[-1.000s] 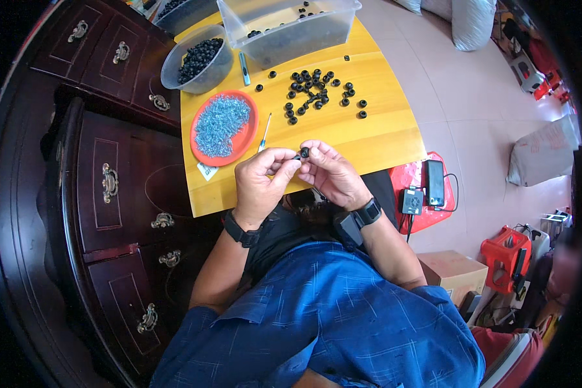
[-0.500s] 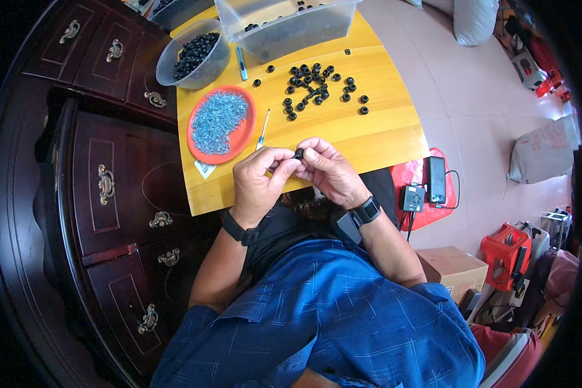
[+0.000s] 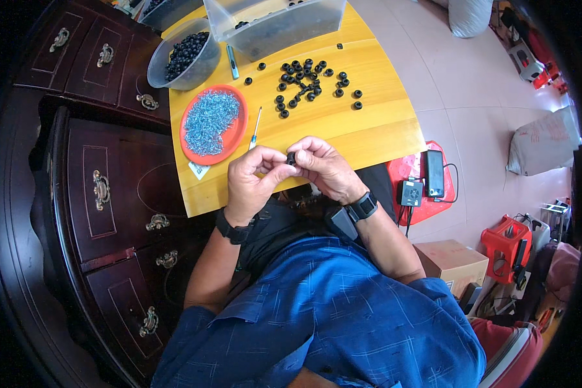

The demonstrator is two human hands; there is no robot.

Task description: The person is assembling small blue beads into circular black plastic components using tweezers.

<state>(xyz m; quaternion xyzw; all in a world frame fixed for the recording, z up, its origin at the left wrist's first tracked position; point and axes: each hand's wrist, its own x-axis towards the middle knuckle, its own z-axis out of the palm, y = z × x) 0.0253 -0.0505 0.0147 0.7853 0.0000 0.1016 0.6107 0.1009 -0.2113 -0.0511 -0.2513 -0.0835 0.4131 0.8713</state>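
A small black round part [image 3: 291, 158] is pinched between the fingertips of both my hands, just above the table's near edge. My left hand [image 3: 255, 178] has thumb and forefinger closed on its left side. My right hand [image 3: 326, 169] grips it from the other side, fingers curled; they hide much of the part. Several similar black ring-like parts [image 3: 302, 79] lie scattered farther back on the yellow table [image 3: 362, 139]. A thin screwdriver [image 3: 254, 136] lies beyond my left hand, beside an orange-red plate [image 3: 235, 138] heaped with small clear bluish pieces [image 3: 207, 119].
A clear tub [image 3: 207, 66] of black parts and a larger clear bin [image 3: 284, 37] stand at the back, with a teal pen-like tool [image 3: 232, 61] near them. Dark drawers [image 3: 97, 187] flank the left. On the right, a red stool [image 3: 433, 207] carries a phone-like device [image 3: 434, 174].
The whole view has shifted slightly, so the table and its things sit a little farther left. Both hands still hold the black part, which now shows a bit more between the fingertips.
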